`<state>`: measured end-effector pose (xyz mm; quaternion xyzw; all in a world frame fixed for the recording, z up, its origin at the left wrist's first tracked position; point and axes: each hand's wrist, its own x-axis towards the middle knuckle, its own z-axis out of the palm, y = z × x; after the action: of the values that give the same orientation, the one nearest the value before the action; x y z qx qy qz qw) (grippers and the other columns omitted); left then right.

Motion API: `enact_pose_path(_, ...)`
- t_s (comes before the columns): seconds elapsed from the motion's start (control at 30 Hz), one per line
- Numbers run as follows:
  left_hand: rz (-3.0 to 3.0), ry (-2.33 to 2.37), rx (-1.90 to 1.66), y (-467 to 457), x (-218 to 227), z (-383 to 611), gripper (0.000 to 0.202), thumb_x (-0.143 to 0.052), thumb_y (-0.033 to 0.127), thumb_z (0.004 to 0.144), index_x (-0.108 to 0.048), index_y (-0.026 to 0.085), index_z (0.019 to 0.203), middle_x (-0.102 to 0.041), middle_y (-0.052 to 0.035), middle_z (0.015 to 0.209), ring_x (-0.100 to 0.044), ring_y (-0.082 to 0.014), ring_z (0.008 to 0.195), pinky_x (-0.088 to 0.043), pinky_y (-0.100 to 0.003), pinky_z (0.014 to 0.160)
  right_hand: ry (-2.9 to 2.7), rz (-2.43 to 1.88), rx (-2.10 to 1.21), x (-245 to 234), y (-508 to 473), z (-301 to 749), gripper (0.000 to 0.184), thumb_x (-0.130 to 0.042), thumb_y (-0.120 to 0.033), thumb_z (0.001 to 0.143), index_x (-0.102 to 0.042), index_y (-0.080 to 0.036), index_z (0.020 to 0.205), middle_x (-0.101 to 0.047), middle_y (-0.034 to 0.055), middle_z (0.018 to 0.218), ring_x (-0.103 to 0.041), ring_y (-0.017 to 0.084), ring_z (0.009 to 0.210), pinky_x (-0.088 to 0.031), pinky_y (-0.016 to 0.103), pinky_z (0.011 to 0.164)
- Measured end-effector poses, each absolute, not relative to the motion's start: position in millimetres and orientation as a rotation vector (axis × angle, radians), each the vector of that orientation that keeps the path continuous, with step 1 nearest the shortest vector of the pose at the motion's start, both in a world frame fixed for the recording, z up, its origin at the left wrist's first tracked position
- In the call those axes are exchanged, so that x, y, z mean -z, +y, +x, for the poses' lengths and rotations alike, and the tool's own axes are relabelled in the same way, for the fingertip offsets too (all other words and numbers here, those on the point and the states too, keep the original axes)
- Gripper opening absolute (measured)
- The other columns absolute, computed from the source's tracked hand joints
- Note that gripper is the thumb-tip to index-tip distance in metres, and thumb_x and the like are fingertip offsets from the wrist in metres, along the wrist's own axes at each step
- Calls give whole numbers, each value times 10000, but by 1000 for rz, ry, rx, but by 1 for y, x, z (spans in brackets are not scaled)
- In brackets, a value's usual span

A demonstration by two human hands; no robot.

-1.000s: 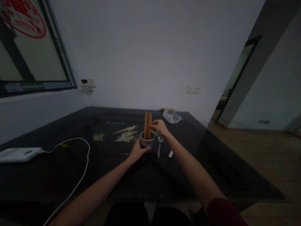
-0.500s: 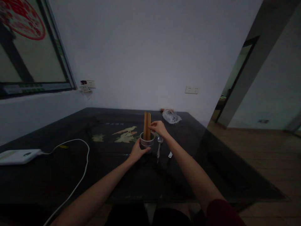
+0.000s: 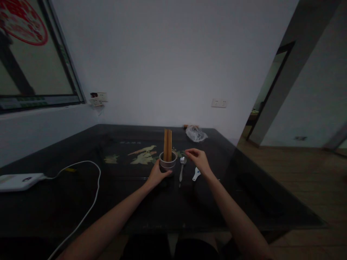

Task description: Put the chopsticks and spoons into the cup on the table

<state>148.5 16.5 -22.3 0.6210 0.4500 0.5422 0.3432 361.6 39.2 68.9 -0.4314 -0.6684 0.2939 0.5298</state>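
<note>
A grey cup (image 3: 167, 165) stands upright on the dark table, with a bundle of several wooden chopsticks (image 3: 167, 144) upright in it. My left hand (image 3: 156, 176) is wrapped round the cup's left and near side. To the right of the cup lies a metal spoon (image 3: 181, 169), its bowl pointing away from me. My right hand (image 3: 198, 160) hovers above the table to the right of this spoon, fingers loosely bent, a small gap at the tips and nothing visible in them. Below it lies a white spoon (image 3: 195, 175), partly hidden by the hand.
A crumpled clear plastic bag (image 3: 196, 133) lies at the table's far edge near the wall. At left a white power bank-like device (image 3: 20, 182) has a white cable (image 3: 97, 187) running toward me. A dark long object (image 3: 260, 193) rests on the right side.
My right hand has left the chopsticks and moved right and slightly toward me, above the white spoon. More of the white spoon shows. My left hand still holds the cup.
</note>
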Motion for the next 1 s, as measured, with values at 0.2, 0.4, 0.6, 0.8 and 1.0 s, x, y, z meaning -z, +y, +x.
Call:
enact_pose_path(0.2, 1595, 1176, -1346, 16, 22, 148, 757, -795, 276, 593, -416, 167, 1239, -572, -135, 1240, -556, -259, 1143, -412, -428, 1001, -1539, -1106, -756, -36, 14, 381, 305, -609, -409, 702, -701, -127, 772, -679, 58, 659, -578, 161, 578, -429, 251, 531)
enact_pose_path(0.4, 1599, 1173, -1374, 17, 21, 147, 795, -808, 300, 573, -416, 164, 1251, -541, -149, 1278, -528, -267, 1174, -390, -424, 1019, -1627, -1167, -616, -29, 16, 381, 272, -575, -390, 730, -698, -148, 746, -699, 66, 724, -607, 185, 669, -441, 276, 635)
enact_pose_path(0.6, 1596, 1158, -1343, 15, 16, 148, 800, -807, 269, 564, -408, 160, 1250, -551, -156, 1260, -542, -270, 1154, -403, -434, 1004, -1684, -1191, -566, -25, 17, 383, 278, -554, -385, 754, -702, -150, 754, -706, 65, 723, -619, 187, 668, -439, 266, 616)
enact_pose_path(0.8, 1628, 1177, -1330, 9, 8, 149, 800, -803, 275, 569, -407, 179, 1257, -544, -140, 1265, -521, -270, 1178, -381, -451, 1022, -1716, -1199, -553, -25, 18, 383, 263, -552, -369, 765, -698, -150, 754, -710, 65, 739, -637, 191, 697, -457, 268, 653)
enact_pose_path(1.0, 1590, 1189, -1540, 11, -11, 134, 831, -758, 336, 638, -326, 213, 1336, -469, -144, 1321, -468, -260, 1228, -398, -427, 1006, -1716, -1187, -549, -27, 17, 384, 248, -548, -360, 779, -692, -159, 755, -711, 59, 748, -647, 193, 712, -463, 269, 664)
